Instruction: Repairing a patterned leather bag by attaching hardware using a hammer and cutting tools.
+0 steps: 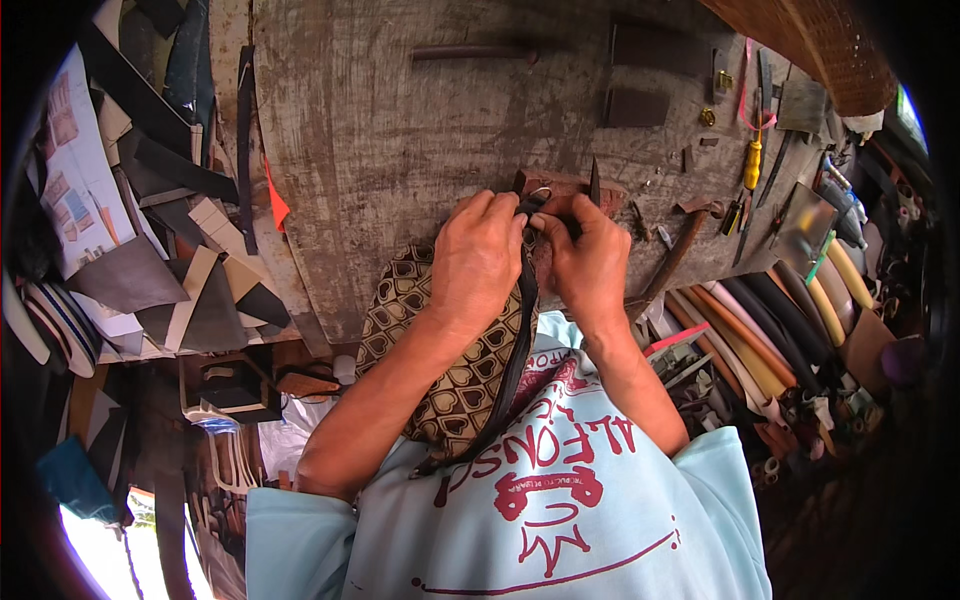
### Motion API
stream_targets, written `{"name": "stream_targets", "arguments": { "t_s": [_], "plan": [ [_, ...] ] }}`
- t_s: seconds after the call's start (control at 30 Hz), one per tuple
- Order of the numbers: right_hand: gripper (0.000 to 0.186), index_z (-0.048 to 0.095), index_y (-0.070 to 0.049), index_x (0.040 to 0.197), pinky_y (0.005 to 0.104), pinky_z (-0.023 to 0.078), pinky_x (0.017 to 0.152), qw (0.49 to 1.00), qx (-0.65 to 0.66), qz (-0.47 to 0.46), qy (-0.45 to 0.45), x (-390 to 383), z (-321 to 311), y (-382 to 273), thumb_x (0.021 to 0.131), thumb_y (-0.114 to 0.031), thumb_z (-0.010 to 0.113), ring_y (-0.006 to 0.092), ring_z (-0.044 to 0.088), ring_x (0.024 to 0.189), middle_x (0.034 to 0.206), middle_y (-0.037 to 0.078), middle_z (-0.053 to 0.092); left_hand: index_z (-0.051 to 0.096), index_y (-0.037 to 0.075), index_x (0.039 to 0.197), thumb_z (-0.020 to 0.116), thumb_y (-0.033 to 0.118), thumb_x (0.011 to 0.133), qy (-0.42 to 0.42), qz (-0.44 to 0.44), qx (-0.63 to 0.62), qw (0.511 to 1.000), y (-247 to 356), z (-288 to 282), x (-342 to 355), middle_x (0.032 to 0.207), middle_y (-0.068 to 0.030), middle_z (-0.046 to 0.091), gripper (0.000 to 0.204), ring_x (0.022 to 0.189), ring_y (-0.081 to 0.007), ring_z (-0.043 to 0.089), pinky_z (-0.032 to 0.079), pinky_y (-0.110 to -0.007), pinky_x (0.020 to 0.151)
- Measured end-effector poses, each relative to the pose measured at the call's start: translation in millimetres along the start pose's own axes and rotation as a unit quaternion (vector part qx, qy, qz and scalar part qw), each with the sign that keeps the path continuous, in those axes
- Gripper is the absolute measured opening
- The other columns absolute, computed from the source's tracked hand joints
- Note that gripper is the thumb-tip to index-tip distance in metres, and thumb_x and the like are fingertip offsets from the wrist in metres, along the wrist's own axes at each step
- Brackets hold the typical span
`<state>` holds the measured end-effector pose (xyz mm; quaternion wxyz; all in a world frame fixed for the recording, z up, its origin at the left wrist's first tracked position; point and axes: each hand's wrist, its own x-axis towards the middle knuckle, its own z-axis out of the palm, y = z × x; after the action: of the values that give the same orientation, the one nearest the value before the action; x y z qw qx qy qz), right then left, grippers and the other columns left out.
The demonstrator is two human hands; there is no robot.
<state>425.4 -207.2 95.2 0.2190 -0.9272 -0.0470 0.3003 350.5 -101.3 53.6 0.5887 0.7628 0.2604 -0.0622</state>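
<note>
Brown-and-cream heart-patterned fabric (465, 375) hangs from the bench's near edge toward my lap, with a long black strip (512, 365) along its right edge. My left hand (480, 252) is closed, thumb and fingers pinching the strip's upper end. My right hand (583, 255) is closed against the same end, fingertips nearly meeting the left ones. Under the fingers lies a reddish-brown block (527, 180). A dark pointed blade (595, 180) sticks up just beyond my right knuckles; whether the hand holds it cannot be seen.
A hammer (680, 245) lies right of my right hand on the worn wooden bench (380, 130). Farther right are a yellow-handled screwdriver (753, 165) and rolls of material (745, 340). Dark leather pieces (660, 48) and a brown rod (475, 53) lie at the back; scraps (210, 280) crowd the left.
</note>
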Motion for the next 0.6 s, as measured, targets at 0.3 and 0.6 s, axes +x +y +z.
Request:
{"name": "stream_targets", "arguments": {
  "t_s": [0.3, 0.6],
  "plan": [
    [0.020, 0.064, 0.006, 0.086, 0.0358, 0.051, 0.062, 0.969, 0.062, 0.169, -0.172, 39.8, -19.7, 3.9, 0.078, -0.006, 0.078, 0.0205, 0.068, 0.067, 0.071, 0.016, 0.067, 0.065, -0.008, 0.101, 0.067, 0.002, 0.085, 0.003, 0.012, -0.007, 1.000, -3.3, 0.1, 0.8, 0.089, -0.0219, 0.063, 0.019, 0.081, -0.0412, 0.063, 0.050, -0.045, 0.071],
    [0.025, 0.069, 0.006, 0.081, 0.0406, 0.054, 0.068, 0.954, -0.108, 0.116, -0.256, 65.9, -26.0, -16.6, 0.074, -0.014, 0.082, 0.0356, 0.071, 0.074, 0.071, 0.022, 0.068, 0.065, -0.008, 0.100, 0.067, -0.001, 0.084, 0.011, 0.030, -0.006, 0.999, -4.9, 3.6, 0.5, 0.088, -0.0220, 0.062, 0.018, 0.079, -0.0414, 0.063, 0.050, -0.045, 0.069]
  ]
}}
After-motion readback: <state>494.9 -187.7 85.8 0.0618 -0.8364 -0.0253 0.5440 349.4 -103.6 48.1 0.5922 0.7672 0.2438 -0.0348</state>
